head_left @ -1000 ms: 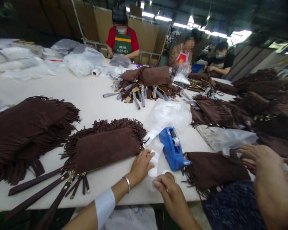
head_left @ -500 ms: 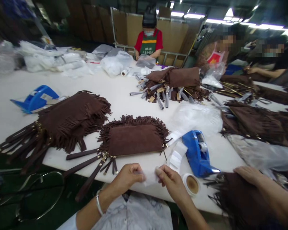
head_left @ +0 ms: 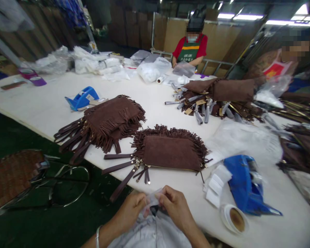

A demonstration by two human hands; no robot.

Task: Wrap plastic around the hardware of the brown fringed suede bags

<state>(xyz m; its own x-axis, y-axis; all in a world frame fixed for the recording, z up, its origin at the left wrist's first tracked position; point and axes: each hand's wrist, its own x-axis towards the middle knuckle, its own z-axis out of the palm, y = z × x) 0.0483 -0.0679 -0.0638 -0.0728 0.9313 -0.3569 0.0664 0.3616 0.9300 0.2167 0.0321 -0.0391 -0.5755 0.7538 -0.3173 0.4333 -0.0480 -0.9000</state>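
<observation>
My left hand [head_left: 130,210] and my right hand [head_left: 174,206] are close together above my lap, at the table's front edge. Between them, pinched by the fingers of both, is a small piece of thin translucent plastic [head_left: 153,199]; whether it is a bag or a sheet I cannot tell. Beyond my hands lies a brown fringed suede pouch [head_left: 170,151], its dark wrist straps [head_left: 124,181] hanging toward the front edge. To its left, similar fringed pouches [head_left: 111,117] are stacked with several straps bunched together.
Right of my hands are a blue tape dispenser [head_left: 241,182], a roll of white tape [head_left: 235,218] and folded white slips [head_left: 217,186]. Another blue dispenser [head_left: 84,98] stands at left. Farther back are plastic bags [head_left: 153,69], piled pouches [head_left: 232,89] and co-workers [head_left: 189,48].
The view has swung left, so the table's things sit farther right. Both hands have drawn closer together and nearer my body, still pinching the plastic. A co-worker's arm at right has left view.
</observation>
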